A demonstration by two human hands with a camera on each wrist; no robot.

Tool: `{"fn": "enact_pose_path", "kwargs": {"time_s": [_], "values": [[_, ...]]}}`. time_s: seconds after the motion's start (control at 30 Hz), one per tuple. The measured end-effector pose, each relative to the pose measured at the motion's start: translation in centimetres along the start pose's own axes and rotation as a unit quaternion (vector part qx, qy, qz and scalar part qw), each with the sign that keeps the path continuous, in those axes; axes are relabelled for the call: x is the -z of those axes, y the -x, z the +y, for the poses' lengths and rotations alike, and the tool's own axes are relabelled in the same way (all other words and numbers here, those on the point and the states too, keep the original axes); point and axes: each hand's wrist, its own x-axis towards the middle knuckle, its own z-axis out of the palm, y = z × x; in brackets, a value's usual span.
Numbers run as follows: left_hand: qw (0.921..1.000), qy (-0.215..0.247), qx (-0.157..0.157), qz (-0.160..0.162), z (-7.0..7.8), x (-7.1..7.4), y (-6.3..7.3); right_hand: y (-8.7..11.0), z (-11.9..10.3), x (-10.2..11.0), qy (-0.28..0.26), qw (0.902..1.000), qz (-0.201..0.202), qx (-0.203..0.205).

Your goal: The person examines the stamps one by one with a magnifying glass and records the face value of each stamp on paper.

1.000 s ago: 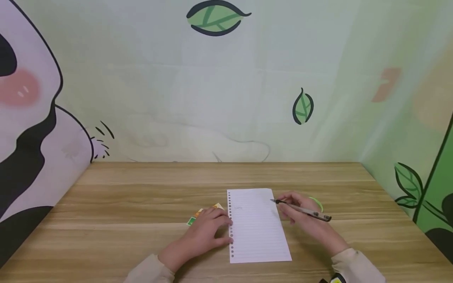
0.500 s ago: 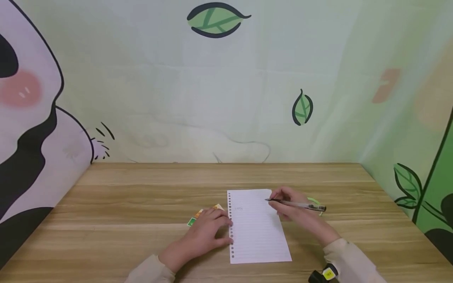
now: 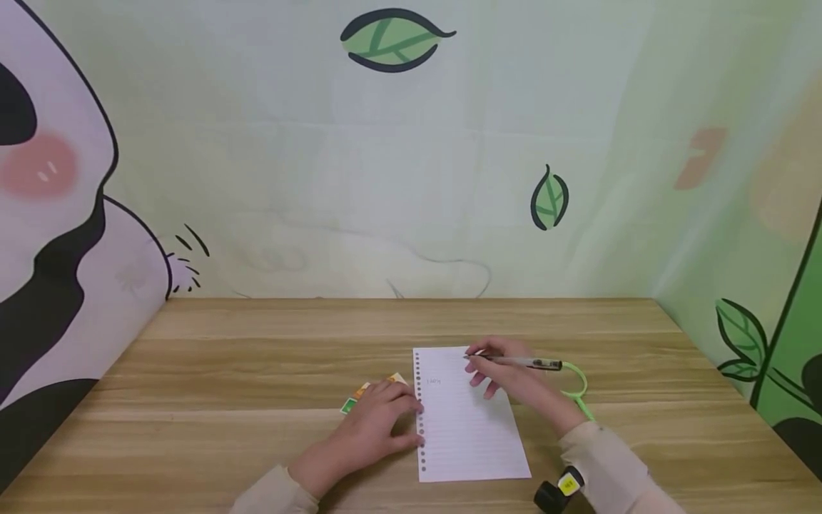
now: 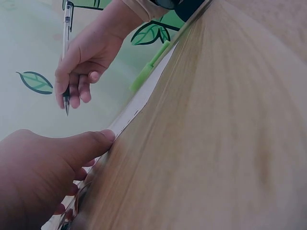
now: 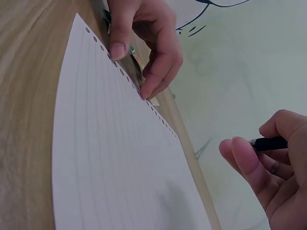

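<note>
One clear-barrelled pen [image 3: 521, 362], likely light, the right hand [image 3: 507, 373] pinches properly near its tip; the left hand [image 3: 374, 421], relaxed, touches lined paper [image 3: 472, 442].

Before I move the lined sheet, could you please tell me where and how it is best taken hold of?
Probably pinch the lined sheet by its near right corner, coming from the right: it lies flat with that corner free, while the left hand touches its punched edge and the right hand holds the pen over the far end.
</note>
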Motion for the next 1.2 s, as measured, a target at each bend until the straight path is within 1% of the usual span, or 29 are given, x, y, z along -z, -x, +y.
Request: {"fn": "enact_pose_path", "kwargs": {"time_s": [0.17, 0.43, 0.53, 0.73, 0.87, 1.0, 1.2], "values": [[1.0000, -0.003, -0.004, 0.002, -0.1, 0.0, 0.0, -0.6, 0.8, -1.1, 0.001, 0.9998, 0.021, 0.006], [1.0000, 0.000, -0.005, 0.004, 0.0, 0.0, 0.1, -1.1, 2.7, -2.7, -0.022, 0.9997, 0.012, 0.002], [1.0000, 0.000, -0.006, 0.005, 0.0, 0.1, 0.1, -1.3, 3.3, -3.0, -0.021, 0.9996, 0.017, 0.005], [1.0000, 0.000, -0.005, 0.002, 0.0, 0.3, 0.2, -1.6, 4.5, -3.4, 0.013, 0.9993, 0.035, -0.002], [1.0000, 0.000, -0.001, -0.004, 0.1, 0.4, 0.1, -1.8, 4.9, -3.7, 0.036, 0.9979, 0.053, 0.010], [1.0000, -0.001, 0.001, -0.009, 0.2, 0.6, 0.0, -1.9, 5.1, -3.9, 0.047, 0.9966, 0.066, 0.015], [0.9998, 0.005, 0.006, -0.017, 0.2, 0.5, 0.1, -1.9, 5.2, -4.1, 0.051, 0.9956, 0.078, 0.011]]}}
